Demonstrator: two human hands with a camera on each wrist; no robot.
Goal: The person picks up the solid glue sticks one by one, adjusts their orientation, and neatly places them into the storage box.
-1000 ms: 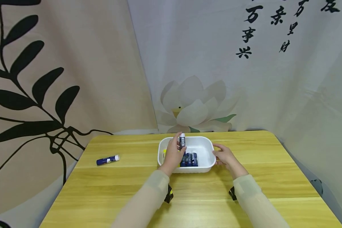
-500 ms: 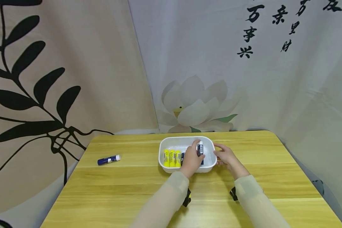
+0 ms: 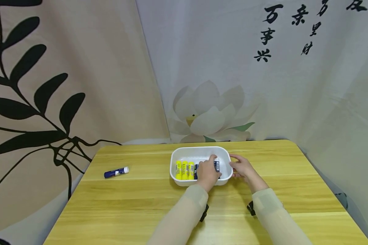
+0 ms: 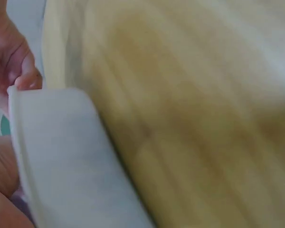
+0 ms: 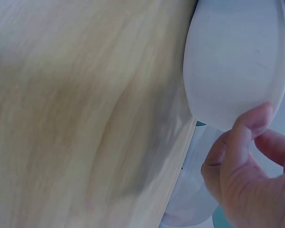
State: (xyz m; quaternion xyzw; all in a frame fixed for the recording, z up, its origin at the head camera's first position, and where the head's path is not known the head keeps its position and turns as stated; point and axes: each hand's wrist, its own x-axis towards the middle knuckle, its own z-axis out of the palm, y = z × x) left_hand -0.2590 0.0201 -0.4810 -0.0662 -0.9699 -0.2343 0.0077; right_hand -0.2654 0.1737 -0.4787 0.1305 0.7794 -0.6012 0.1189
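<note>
A white plastic tray (image 3: 179,153) stands near the table's far edge. Inside, several yellow glue sticks (image 3: 184,170) lie side by side at the left, with dark blue ones to their right, partly covered by my left hand (image 3: 207,173). That hand reaches over the front rim and holds a blue glue stick (image 3: 217,166) low in the tray, between fingers and thumb. My right hand (image 3: 243,169) pinches the tray's right-hand rim; the right wrist view shows its fingers (image 5: 249,123) on the outer wall. In the left wrist view the tray wall (image 4: 66,152) hides most of the left hand's work.
Another blue glue stick with a white cap (image 3: 116,172) lies on the wooden table (image 3: 135,204), left of the tray. A printed cloth (image 3: 125,85) hangs behind the table's far edge.
My left hand has moved right across the tray with the blue glue stick, then lowered it; the yellow glue sticks have come into sight. My right hand stays at the rim.
</note>
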